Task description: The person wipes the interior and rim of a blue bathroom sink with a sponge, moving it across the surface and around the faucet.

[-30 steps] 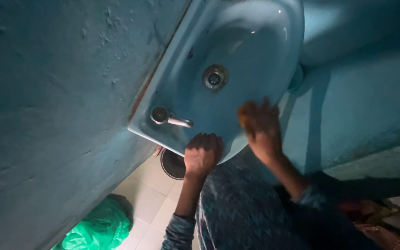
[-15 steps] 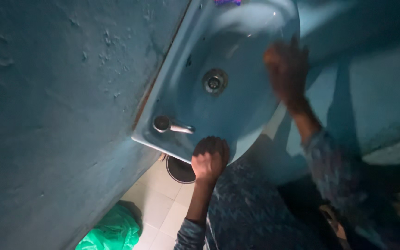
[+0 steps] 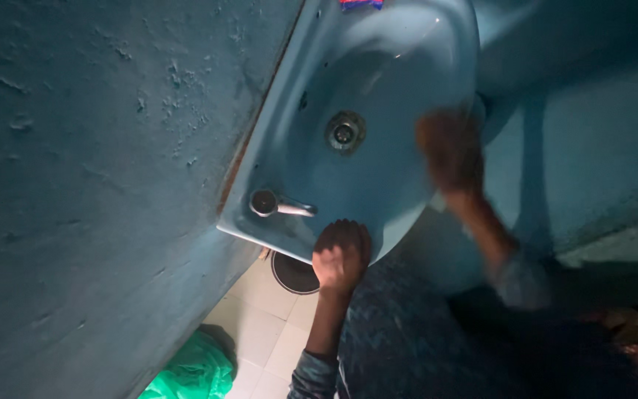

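Observation:
A light blue wash basin (image 3: 385, 59) hangs on a rough blue wall (image 3: 97, 185). It has a metal drain (image 3: 345, 133) in the bowl and a chrome tap (image 3: 280, 205) near its front corner. My left hand (image 3: 341, 255) is curled over the basin's front rim just right of the tap. My right hand (image 3: 448, 151) is blurred with motion on the basin's right rim, level with the drain. The blur hides whether it holds anything. Both arms wear dark patterned sleeves.
Under the basin lie white floor tiles (image 3: 260, 325) and a round dark object (image 3: 293, 275). A green plastic bag (image 3: 190, 373) sits by the wall at the bottom left. A small pink and purple item (image 3: 361, 4) rests on the basin's far rim.
My right hand swept from the near right rim up to the far right rim, then came back to the middle of that rim. My left hand kept its hold.

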